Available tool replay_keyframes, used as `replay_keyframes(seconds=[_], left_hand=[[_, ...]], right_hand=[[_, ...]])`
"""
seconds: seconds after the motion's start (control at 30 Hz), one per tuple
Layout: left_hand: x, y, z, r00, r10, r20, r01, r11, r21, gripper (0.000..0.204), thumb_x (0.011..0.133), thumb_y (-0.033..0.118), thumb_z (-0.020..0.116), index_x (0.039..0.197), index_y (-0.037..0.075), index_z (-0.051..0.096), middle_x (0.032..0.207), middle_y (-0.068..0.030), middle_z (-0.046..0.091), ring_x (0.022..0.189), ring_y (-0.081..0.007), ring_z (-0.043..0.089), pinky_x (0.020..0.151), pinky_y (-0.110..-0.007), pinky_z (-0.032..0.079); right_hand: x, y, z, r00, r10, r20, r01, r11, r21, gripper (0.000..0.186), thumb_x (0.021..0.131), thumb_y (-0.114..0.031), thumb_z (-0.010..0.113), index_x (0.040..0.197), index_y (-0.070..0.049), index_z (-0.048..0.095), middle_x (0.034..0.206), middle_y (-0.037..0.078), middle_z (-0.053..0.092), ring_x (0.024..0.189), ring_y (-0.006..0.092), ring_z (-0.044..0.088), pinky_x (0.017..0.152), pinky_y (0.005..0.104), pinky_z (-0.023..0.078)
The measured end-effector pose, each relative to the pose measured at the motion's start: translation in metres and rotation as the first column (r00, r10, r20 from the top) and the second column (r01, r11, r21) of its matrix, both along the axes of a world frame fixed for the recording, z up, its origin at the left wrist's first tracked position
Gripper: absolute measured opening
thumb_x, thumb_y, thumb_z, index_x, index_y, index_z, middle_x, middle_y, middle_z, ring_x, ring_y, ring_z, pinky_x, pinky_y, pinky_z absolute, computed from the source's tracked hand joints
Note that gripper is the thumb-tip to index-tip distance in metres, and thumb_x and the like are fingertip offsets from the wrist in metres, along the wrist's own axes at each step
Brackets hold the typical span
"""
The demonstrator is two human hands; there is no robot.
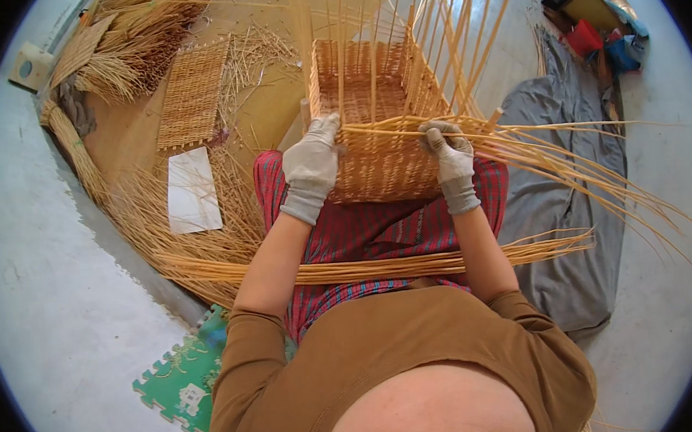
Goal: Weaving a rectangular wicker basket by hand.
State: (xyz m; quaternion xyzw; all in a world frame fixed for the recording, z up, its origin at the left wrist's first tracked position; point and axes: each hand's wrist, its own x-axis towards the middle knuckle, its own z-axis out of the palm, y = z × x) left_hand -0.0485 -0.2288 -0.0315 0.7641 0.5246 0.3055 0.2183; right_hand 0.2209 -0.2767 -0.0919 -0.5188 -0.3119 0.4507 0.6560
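Note:
A half-woven rectangular wicker basket [373, 94] rests on my lap, its upright stakes sticking up and away from me. My left hand [310, 166], in a grey glove, presses against the basket's near left corner at the rim. My right hand [450, 156], also gloved, grips a bunch of long cane strands [567, 160] at the near right corner; the strands bend across the rim and fan out to the right. A bundle of straight canes [366, 269] lies across my lap over a red striped cloth [379, 230].
A flat woven mat [191, 94] and a white sheet [192, 191] lie on the floor to the left among loose straw [129, 46]. A grey cloth [570, 200] spreads on the right. A green foam tile [182, 380] sits at lower left; clutter [589, 14] lies at top right.

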Motion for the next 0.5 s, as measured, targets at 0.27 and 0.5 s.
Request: replay_keyframes(seconds=[0.27, 0.5], left_hand=[[0.007, 0.035, 0.007, 0.997, -0.046, -0.055, 0.024, 0.937, -0.349, 0.037, 0.101, 0.034, 0.063, 0.132, 0.013, 0.062, 0.111, -0.0116, 0.073, 0.083, -0.0277, 0.073, 0.077, -0.038, 0.058], [0.028, 0.028, -0.003, 0.918, 0.238, 0.318, -0.035, 0.845, -0.534, 0.024, 0.103, 0.03, 0.063, 0.114, 0.009, 0.065, 0.073, -0.0065, 0.065, 0.049, -0.0167, 0.064, 0.052, -0.034, 0.054]], right_hand=[[-0.038, 0.015, 0.049, 0.98, -0.183, 0.073, 0.195, 0.954, -0.226, 0.025, 0.092, -0.004, 0.077, 0.114, -0.008, 0.066, 0.099, 0.003, 0.073, 0.085, 0.0103, 0.068, 0.073, 0.0239, 0.057], [-0.075, 0.1, 0.129, 0.57, -0.083, 0.817, -0.298, 0.907, 0.299, 0.063, 0.098, 0.006, 0.054, 0.156, -0.01, 0.036, 0.133, 0.02, 0.064, 0.106, 0.0252, 0.072, 0.078, 0.0329, 0.059]])
